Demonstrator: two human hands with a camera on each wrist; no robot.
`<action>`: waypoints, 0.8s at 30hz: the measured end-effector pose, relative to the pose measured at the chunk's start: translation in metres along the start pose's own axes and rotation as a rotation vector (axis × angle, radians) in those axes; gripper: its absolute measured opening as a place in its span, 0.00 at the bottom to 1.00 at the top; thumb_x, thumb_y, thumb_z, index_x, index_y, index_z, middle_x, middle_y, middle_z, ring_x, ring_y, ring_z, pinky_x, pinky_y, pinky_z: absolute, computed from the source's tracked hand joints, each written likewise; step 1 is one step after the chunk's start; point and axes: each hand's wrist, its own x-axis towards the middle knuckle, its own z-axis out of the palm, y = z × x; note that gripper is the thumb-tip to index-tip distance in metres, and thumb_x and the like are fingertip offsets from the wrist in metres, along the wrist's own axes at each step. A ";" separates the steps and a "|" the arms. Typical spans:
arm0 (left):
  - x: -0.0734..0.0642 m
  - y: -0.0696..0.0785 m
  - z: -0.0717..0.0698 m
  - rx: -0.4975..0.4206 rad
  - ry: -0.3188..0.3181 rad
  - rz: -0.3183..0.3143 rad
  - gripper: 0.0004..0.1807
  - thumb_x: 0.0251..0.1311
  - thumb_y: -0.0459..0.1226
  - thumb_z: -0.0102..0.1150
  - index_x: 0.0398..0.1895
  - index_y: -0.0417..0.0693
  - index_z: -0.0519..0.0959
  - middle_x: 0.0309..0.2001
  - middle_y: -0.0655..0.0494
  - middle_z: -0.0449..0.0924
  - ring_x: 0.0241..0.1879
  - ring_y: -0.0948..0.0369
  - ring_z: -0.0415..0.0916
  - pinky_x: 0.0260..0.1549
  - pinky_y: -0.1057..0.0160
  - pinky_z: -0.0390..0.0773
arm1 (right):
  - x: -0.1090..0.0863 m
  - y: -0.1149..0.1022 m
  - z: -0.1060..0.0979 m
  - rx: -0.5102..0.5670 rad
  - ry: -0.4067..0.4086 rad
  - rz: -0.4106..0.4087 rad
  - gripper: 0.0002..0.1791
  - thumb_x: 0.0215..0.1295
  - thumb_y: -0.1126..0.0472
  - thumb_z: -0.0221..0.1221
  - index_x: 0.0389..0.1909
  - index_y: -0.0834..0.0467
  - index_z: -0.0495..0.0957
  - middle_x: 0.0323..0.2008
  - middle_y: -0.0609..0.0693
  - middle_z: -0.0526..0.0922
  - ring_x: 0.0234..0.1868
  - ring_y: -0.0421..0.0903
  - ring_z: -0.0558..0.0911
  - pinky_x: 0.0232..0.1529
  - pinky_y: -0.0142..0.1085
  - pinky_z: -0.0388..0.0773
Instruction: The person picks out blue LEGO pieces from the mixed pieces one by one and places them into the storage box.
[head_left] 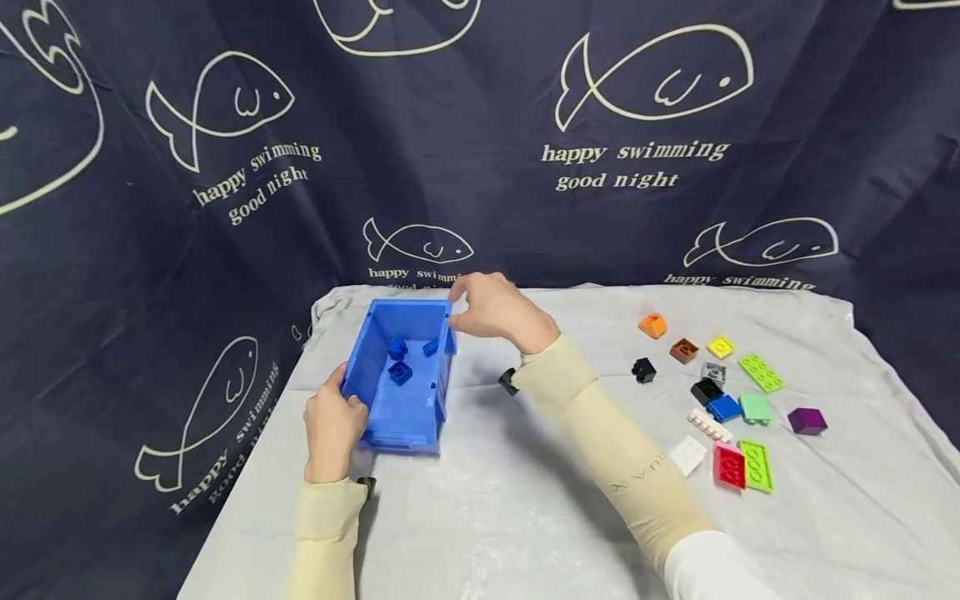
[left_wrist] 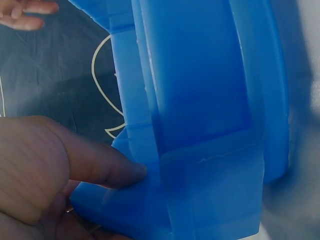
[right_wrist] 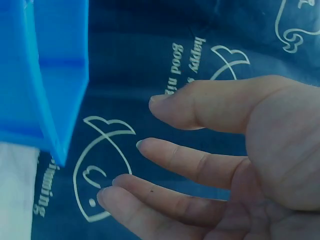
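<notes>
A blue plastic bin (head_left: 401,417) stands at the left of the table, with three small blue toy bricks (head_left: 400,372) loose on its floor. My left hand (head_left: 333,425) grips the near left side of the bin, thumb over the rim; the left wrist view shows this thumb (left_wrist: 117,167) on the blue wall, other fingers mostly hidden. By the far right corner is my right hand (head_left: 498,312). In the right wrist view its fingers (right_wrist: 200,167) are spread and loosely bent, apart from the bin wall (right_wrist: 60,95), with nothing between them.
Assorted toy bricks lie scattered at the right, among them an orange one (head_left: 652,325), a black one (head_left: 643,370), a purple one (head_left: 807,421) and a red one (head_left: 729,467). A dark fish-print curtain (head_left: 480,167) hangs behind the grey-white cloth (head_left: 465,517).
</notes>
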 end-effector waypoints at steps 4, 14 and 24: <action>0.000 0.002 -0.002 -0.005 0.000 -0.003 0.33 0.60 0.28 0.51 0.72 0.40 0.71 0.61 0.28 0.78 0.56 0.27 0.77 0.55 0.30 0.72 | -0.012 0.013 -0.014 -0.003 0.041 0.010 0.21 0.64 0.53 0.65 0.57 0.53 0.82 0.50 0.53 0.84 0.53 0.51 0.80 0.55 0.47 0.77; -0.002 0.001 -0.001 -0.006 -0.003 -0.012 0.33 0.59 0.28 0.50 0.72 0.40 0.72 0.61 0.27 0.78 0.56 0.27 0.77 0.54 0.30 0.72 | -0.045 0.058 -0.037 0.043 0.115 0.092 0.20 0.64 0.53 0.64 0.56 0.52 0.83 0.53 0.57 0.85 0.56 0.56 0.81 0.58 0.51 0.76; -0.003 0.002 -0.002 -0.011 0.014 0.002 0.33 0.59 0.28 0.50 0.71 0.40 0.73 0.60 0.27 0.78 0.56 0.26 0.76 0.54 0.30 0.72 | -0.080 0.107 -0.048 0.022 0.183 0.167 0.21 0.65 0.54 0.63 0.57 0.54 0.82 0.53 0.60 0.86 0.55 0.59 0.82 0.55 0.54 0.76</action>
